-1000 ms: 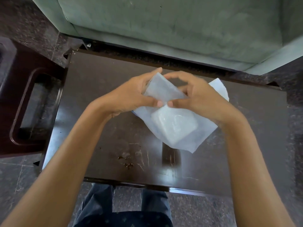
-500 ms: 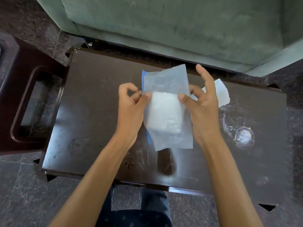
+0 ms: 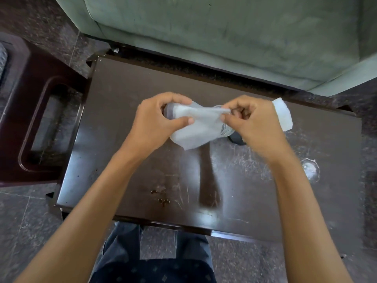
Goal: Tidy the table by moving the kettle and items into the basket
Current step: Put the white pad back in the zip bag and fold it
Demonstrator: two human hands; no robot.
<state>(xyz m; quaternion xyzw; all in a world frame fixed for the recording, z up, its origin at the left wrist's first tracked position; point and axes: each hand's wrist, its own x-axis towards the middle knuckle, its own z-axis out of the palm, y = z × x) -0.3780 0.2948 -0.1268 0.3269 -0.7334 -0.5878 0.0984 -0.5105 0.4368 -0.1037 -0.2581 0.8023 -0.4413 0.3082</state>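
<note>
A translucent white plastic bag (image 3: 195,127) with something pale inside hangs above the middle of the dark brown table (image 3: 126,99). My left hand (image 3: 161,117) pinches its left end and my right hand (image 3: 251,121) pinches its right end, so the bag lies stretched sideways between them. A second white piece (image 3: 283,115) lies on the table just behind my right hand. No kettle and no basket are in view.
A green sofa (image 3: 224,33) stands right behind the table. A dark wooden chair arm (image 3: 30,123) sits at the left. Crumbs (image 3: 161,197) and a water ring (image 3: 310,168) mark the tabletop. My legs are below the near edge.
The bag was held upright and spread open half a second ago; now both hands have closed on it and turned it sideways, bunched between them.
</note>
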